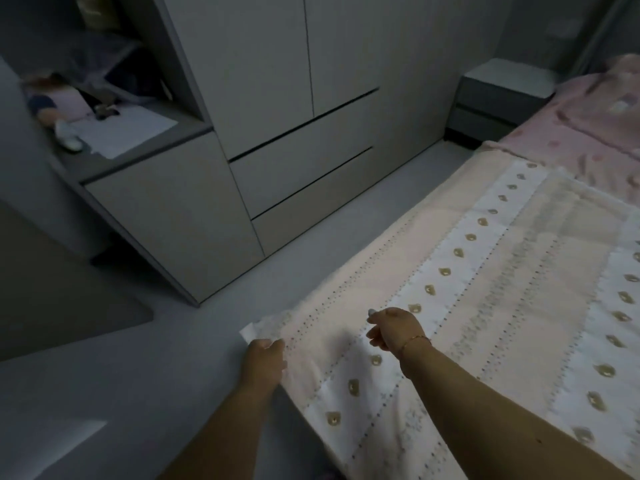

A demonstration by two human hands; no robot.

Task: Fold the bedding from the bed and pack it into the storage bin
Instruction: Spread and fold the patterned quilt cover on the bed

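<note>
From the head camera I see the patterned pink-and-white blanket [485, 289] spread flat over the bed, its near corner at the bed's edge. My left hand [265, 358] pinches that corner, fingers curled on the fabric. My right hand [394, 329] hovers just above the blanket, fingers loosely curled, holding nothing. A grey wardrobe [277, 133] stands across the floor.
</note>
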